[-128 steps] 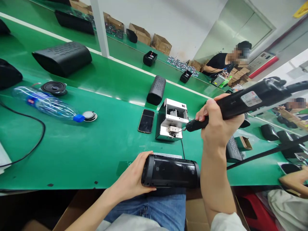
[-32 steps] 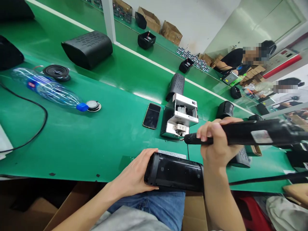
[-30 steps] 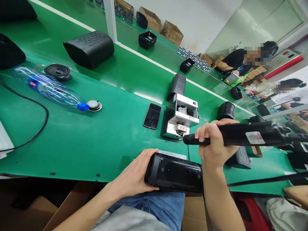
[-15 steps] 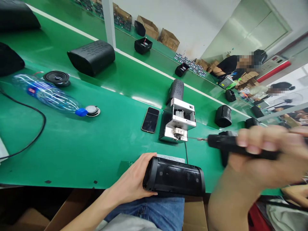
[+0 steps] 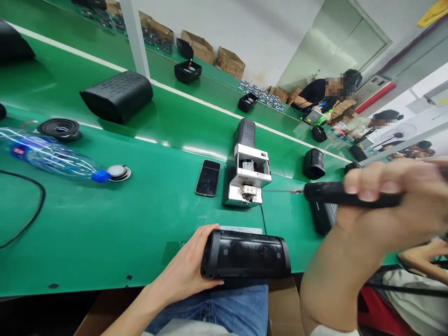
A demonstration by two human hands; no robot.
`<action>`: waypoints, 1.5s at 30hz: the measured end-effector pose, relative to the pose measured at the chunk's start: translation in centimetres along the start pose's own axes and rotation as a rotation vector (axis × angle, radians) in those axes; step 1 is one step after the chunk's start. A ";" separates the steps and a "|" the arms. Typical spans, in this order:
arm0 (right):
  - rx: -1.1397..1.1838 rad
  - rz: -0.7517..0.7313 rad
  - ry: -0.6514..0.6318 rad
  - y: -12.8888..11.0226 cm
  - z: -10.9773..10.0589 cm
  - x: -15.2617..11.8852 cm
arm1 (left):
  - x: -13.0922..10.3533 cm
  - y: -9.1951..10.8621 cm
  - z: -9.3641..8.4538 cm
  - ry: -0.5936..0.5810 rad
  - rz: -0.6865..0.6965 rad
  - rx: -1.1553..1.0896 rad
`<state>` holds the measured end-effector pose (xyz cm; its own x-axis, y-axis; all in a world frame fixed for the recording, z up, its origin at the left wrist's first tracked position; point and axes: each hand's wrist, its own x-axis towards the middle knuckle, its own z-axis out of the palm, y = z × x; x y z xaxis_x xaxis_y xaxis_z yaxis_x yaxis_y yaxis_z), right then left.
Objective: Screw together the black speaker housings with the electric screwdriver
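My left hand [image 5: 196, 256] grips the left end of a black speaker housing [image 5: 250, 255], which lies at the table's front edge above my lap. Raised at the right, my right hand [image 5: 395, 200] is wrapped round a black electric screwdriver [image 5: 336, 193]. Its thin bit points left, toward a silver and black screw feeder [image 5: 248, 175]. The bit's tip shows near the feeder's lower right side; whether it touches is unclear. A phone [image 5: 207, 178] lies just left of the feeder.
On the green table [image 5: 150, 214], a plastic bottle [image 5: 52, 156], a round speaker driver [image 5: 59, 128] and a small round part [image 5: 119, 172] lie at the left. Black housings [image 5: 119, 95] stand farther back. Another person [image 5: 317, 93] sits across; a person's arm [image 5: 425, 256] shows at the right.
The view has shifted, so the bottle and phone appear farther left. The screwdriver in my right hand sits slightly higher and more level. My left hand still holds the housing.
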<state>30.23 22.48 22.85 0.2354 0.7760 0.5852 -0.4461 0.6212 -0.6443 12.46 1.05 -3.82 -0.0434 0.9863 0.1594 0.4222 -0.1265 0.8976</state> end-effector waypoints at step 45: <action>-0.204 0.219 -0.308 -1.7 1.8 -5.1 | 0.3 0.8 -0.6 -0.036 -0.005 0.031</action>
<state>28.26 17.26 21.89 -0.1287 0.8422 0.5236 -0.2700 0.4783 -0.8357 12.25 1.19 -2.87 -0.0135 0.9901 0.1398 0.4498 -0.1189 0.8852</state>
